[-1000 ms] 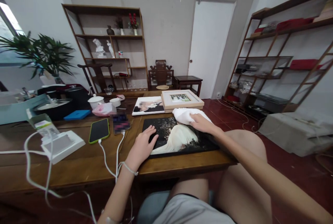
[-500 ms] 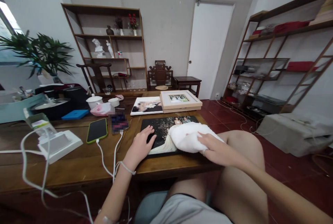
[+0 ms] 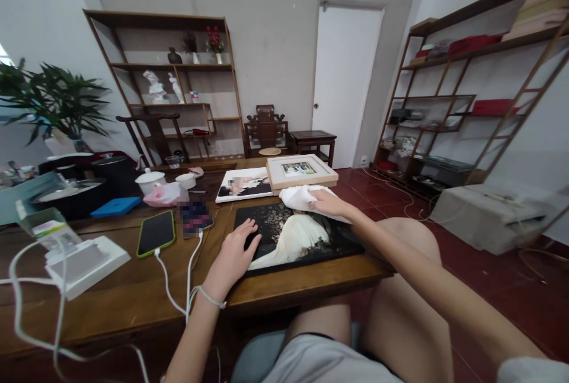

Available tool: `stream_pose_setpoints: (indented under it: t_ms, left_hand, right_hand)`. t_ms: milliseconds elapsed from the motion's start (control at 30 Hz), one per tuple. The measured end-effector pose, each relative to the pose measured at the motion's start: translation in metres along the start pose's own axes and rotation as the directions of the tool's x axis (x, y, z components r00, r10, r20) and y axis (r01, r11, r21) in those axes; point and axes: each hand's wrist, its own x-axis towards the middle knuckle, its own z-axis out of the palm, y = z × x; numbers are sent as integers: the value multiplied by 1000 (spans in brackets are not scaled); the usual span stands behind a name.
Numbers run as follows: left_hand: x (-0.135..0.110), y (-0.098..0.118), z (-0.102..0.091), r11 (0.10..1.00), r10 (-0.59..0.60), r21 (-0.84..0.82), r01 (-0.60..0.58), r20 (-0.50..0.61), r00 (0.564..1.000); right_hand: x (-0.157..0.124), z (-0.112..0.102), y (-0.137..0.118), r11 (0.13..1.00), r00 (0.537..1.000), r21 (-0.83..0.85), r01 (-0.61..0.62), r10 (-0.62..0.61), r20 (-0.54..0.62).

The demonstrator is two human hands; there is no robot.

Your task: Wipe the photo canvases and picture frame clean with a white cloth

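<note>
A dark photo panel [image 3: 271, 255] with a wedding picture lies flat on the wooden table [image 3: 249, 294] before me. My left hand [image 3: 235, 249] rests on its left edge, fingers stretched out and a little apart. On the panel's far right part, my right hand [image 3: 326, 200] presses a white cloth [image 3: 297, 196], its fingers bent over the fabric. The cloth hides the upper part of the picture, while the white dress shows below it.
Behind the panel lie a white photo print [image 3: 244, 184] and a pale wooden picture frame [image 3: 302, 171]. To the left are a green-edged phone [image 3: 156, 233], a second phone [image 3: 195, 219], white cables, a white box [image 3: 86, 267] and a teapot [image 3: 150, 181].
My right hand has moved the cloth away from me and leftward to the panel's far edge, uncovering the dress. My left hand stays on the left edge. The view has turned slightly right.
</note>
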Motion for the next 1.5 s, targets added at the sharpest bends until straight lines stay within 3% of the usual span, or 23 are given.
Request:
stream_pose_setpoints:
  t_ms: [133, 333, 433, 567, 800, 933, 1067, 1333, 1400, 1500]
  left_hand:
    - [0, -1, 2, 1000, -6, 24, 6, 6, 1000]
    - [-2, 1, 2, 1000, -25, 14, 25, 17, 1000]
    - [-2, 1, 2, 1000, -30, -1, 30, 16, 999]
    - [-2, 2, 0, 999, -36, -9, 36, 33, 999]
    - [-2, 4, -3, 1000, -30, -8, 31, 34, 999]
    - [-1, 3, -3, 1000, -9, 7, 8, 46, 999]
    - [-1, 2, -2, 1000, -9, 0, 9, 39, 999]
    - [-2, 1, 1, 999, -32, -23, 33, 33, 999]
    - [-2, 0, 1, 999, -37, -18, 37, 34, 999]
    - [-2, 0, 1, 999, -35, -14, 35, 43, 998]
  right_hand:
    - [-40, 0, -14, 1000, 1000, 13, 9, -9, 28]
    - [-122, -5, -60, 1000, 998, 4, 11, -11, 57]
    - [-140, -9, -76, 997, 995, 61, 41, -47, 91]
    - [-122, -9, -72, 994, 997, 101, 34, -41, 68]
    - [-27, 1, -42, 1000, 999, 8, 26, -26, 20]
    - [2, 6, -37, 999, 1000, -37, 20, -20, 4]
    - [-14, 11, -49, 996, 999, -84, 42, -40, 26]
    - [-122, 8, -98, 984, 983, -71, 165, -159, 92]
    - [-131, 5, -102, 982, 979, -49, 183, -177, 103]
    - [-118, 3, -99, 981, 977, -69, 182, -172, 128]
